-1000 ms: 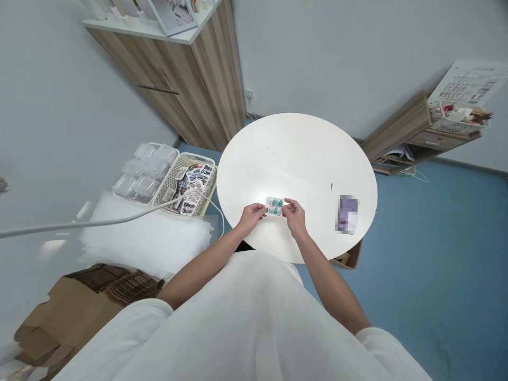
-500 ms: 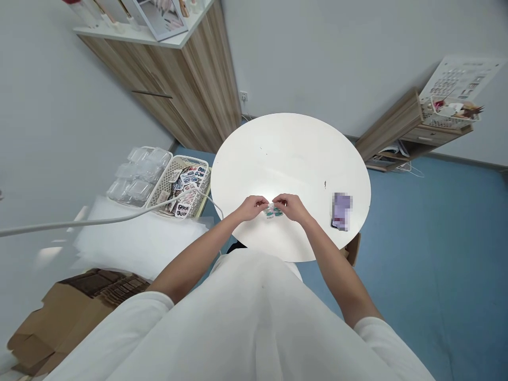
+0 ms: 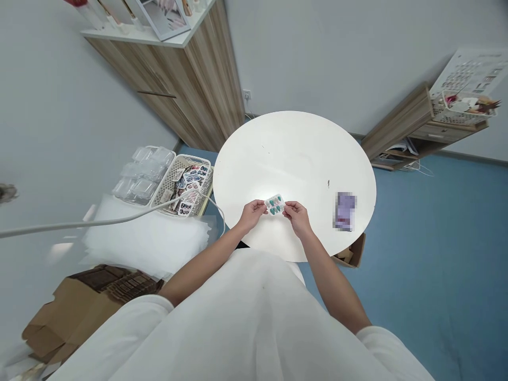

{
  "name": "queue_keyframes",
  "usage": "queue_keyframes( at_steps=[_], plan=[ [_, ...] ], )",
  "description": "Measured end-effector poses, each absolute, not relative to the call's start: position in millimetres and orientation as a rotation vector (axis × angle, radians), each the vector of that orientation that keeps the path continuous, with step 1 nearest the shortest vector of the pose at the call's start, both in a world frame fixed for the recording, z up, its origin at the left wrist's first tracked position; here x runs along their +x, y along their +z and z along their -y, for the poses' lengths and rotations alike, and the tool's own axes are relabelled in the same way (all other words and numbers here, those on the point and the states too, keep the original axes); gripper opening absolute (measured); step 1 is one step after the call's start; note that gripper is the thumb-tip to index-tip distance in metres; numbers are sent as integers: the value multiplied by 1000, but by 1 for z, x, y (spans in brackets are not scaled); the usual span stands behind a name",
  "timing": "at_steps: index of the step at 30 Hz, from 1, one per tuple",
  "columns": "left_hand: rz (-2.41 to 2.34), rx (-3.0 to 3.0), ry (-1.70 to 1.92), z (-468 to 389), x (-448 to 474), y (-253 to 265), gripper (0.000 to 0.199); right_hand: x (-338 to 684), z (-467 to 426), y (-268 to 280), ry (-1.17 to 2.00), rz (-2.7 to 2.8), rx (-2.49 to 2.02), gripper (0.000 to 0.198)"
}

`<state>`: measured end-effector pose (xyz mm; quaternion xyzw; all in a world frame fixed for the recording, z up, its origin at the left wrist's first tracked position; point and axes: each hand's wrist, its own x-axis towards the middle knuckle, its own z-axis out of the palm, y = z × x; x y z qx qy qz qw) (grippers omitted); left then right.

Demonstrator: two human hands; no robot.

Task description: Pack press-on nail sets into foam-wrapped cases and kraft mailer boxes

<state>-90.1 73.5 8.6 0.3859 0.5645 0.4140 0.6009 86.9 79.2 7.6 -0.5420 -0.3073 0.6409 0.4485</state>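
You had before you a smooth white tabletop, rounded in outline. Near its right edge lay a purple item, blurred into coarse squares, so you could not make out what it was. Just beyond it and slightly left, you could see a small dark mark; tiny specks dotted the far half, left of the middle.

The person's left hand and right hand pinch opposite ends of a small pale card bearing two rows of teal and lighter nail-shaped pieces, over a round white table. A pixelated purple object lies near the table's right edge, while a white basket of patterned cards stands to the left, beside clear plastic boxes
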Motion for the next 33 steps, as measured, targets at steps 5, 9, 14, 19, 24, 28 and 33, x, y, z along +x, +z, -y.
queue_keyframes(
  at_steps=[5,9,14,19,24,28,33],
  plan=[
    [-1332,941,962,-82,-95,7,24,84,-72,2,1546,963,-1396,32],
    [-1271,966,888,-86,-102,14,24,96,-73,5,1355,1430,-1396,50],
    [-1244,975,839,-90,-109,18,26,100,-74,16,1168,1923,-1256,56],
    [-1205,965,820,-94,-113,14,25,90,-73,15,1032,2062,-1223,53],
    [-1245,1022,835,-97,-124,9,27,77,-75,8,998,2025,-1263,49],
    [-1336,1144,837,-92,-142,8,40,63,-81,6,1012,1982,-1292,48],
    [-1362,1481,797,-82,-168,4,53,35,-89,3,1047,1975,-1299,51]
  ],
)
